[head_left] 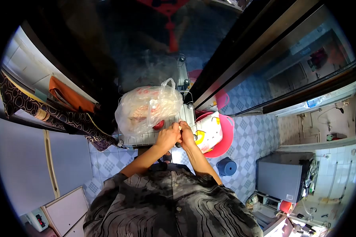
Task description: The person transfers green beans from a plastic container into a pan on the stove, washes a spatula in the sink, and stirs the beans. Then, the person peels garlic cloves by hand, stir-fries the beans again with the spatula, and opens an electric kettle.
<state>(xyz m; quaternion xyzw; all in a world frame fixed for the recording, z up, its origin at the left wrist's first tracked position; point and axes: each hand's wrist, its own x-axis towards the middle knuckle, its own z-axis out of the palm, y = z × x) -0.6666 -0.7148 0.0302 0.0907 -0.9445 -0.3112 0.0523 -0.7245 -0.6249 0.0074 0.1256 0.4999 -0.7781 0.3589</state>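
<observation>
My left hand (pixel 168 135) and my right hand (pixel 186 132) meet over the front right corner of a wire rack (pixel 143 140). Fingers of both are curled together around something small that I cannot make out. Just left of them, a clear plastic bag (pixel 146 106) with pale and reddish contents bulges on the rack, its handle loops standing up. A small red object (pixel 158 125) lies between the bag and my left hand.
A pink basin (pixel 227 136) holding a white and yellow cloth (pixel 209 132) stands right of the rack. Beyond it is a blue stool (pixel 227 166) on the tiled floor. Dark glossy panels rise ahead. Patterned fabric (pixel 47 112) hangs at left.
</observation>
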